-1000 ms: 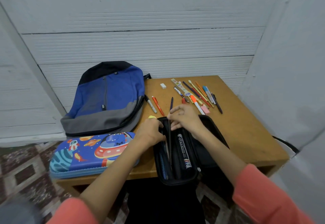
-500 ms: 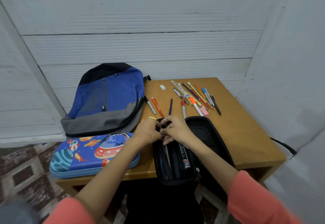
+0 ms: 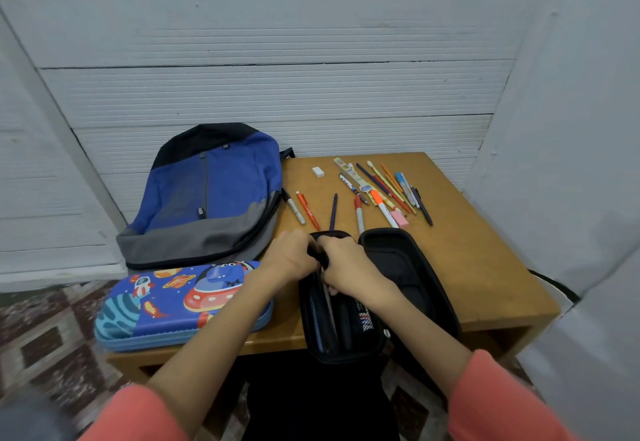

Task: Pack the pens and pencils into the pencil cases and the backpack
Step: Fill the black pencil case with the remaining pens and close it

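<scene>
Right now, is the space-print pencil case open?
No, the space-print pencil case lies closed, lid down, in front of the backpack.

Wooden table (image 3: 478, 260): brown top, against wall. White eraser (image 3: 318, 172): far centre of tabletop. Pink eraser (image 3: 400, 220): right of centre. White ribbed wall panels (image 3: 277, 94): far side. Patterned floor (image 3: 45, 336): near left.

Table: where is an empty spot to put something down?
The biggest bare patch of the table lies right of the black pencil case, nearer than the pen pile. The left is crowded by the backpack and the space pencil case.
</scene>
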`<action>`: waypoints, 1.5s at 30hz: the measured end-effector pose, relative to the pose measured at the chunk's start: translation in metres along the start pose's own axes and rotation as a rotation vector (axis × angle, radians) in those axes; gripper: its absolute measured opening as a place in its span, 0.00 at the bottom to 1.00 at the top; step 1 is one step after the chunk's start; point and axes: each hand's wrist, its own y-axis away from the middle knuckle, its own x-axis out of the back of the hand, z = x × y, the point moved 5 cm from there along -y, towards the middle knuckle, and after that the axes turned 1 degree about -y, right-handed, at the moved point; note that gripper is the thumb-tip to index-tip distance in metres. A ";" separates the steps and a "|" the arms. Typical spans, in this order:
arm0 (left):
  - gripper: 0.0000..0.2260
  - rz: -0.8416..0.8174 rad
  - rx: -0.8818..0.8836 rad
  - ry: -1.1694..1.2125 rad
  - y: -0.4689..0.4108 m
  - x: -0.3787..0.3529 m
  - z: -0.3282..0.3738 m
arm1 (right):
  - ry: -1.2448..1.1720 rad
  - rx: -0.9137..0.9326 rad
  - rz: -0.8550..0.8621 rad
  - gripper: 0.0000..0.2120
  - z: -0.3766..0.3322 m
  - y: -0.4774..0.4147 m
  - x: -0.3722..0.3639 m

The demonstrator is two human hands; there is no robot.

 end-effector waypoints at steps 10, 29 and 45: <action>0.10 -0.034 0.019 -0.021 0.000 -0.001 0.000 | -0.411 -0.113 -0.062 0.18 0.006 0.004 -0.004; 0.12 -0.033 0.046 -0.135 0.000 -0.002 0.004 | -0.509 -0.096 -0.219 0.14 0.011 0.005 0.001; 0.24 -0.060 0.032 -0.113 -0.001 -0.002 0.001 | 0.451 -0.365 0.309 0.20 0.166 -0.044 0.104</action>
